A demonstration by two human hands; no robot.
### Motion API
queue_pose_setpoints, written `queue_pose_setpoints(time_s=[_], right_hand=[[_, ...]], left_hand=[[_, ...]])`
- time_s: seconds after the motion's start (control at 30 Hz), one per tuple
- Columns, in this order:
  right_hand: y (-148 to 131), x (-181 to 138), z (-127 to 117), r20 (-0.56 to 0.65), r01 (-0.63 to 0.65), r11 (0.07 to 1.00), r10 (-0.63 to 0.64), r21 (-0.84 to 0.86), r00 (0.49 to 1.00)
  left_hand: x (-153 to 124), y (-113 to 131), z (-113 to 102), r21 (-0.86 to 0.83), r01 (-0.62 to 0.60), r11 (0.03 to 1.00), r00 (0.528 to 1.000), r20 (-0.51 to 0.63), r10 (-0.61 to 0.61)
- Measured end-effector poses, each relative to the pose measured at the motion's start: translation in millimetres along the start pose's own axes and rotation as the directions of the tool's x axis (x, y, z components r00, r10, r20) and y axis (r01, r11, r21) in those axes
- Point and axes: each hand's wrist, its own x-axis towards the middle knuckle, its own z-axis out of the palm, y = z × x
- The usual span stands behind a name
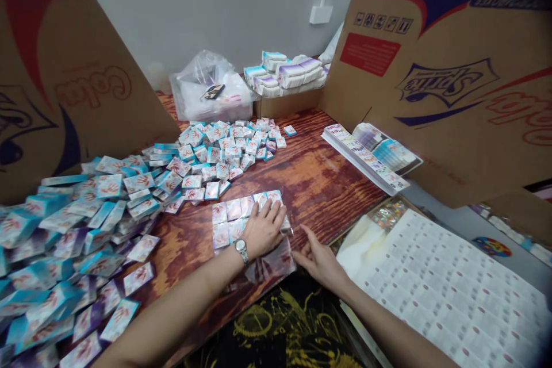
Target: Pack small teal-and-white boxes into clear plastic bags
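My left hand [264, 229], with a metal watch on its wrist, lies flat with fingers spread on a clear plastic bag [276, 261] that holds a flat grid of small shiny packets [230, 217]. My right hand [317, 257] rests at the bag's right edge, fingers stretched toward it and partly curled, holding nothing that I can see. Both lie on the brown wooden table [314, 178] near its front edge.
Loose small packets [224, 152] and a heap of blue and purple boxes [64, 241] cover the table's left. White sticker sheets [448, 287] lie at right, printed sheets [366, 152] behind them. A plastic bag [211, 89], a box of packs [287, 77] and tall cardboard cartons [452, 57] ring the table.
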Motion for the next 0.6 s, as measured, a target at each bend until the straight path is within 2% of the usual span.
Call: queue_pose_setpoints(time_s=[0.13, 0.37, 0.5, 0.6], right_hand=[[-3.5, -1.2, 2.9, 0.001, -0.021, 1.000, 0.021, -0.014, 1.000], [6.6, -3.5, 6.1, -0.008, 0.050, 0.996, -0.051, -0.072, 0.999], [3.8, 0.0, -15.8, 0.074, 0.055, 0.986, -0.044, -0.159, 0.996], [-16.7, -1.4, -38.6, -0.009, 0.157, 0.937, -0.168, -0.311, 0.986]], left_hand=[[0.5, 2.3, -1.2, 0.012, 0.020, 1.000, 1.000, -0.010, -0.020], [1.7, 3.8, 6.6, 0.025, 0.045, 0.999, 0.999, -0.026, -0.045], [1.5, 6.2, -13.0, -0.014, 0.047, 0.999, 0.997, -0.059, -0.048], [-24.9, 13.9, -27.7, -0.044, 0.026, 0.999, 0.990, -0.138, -0.031]])
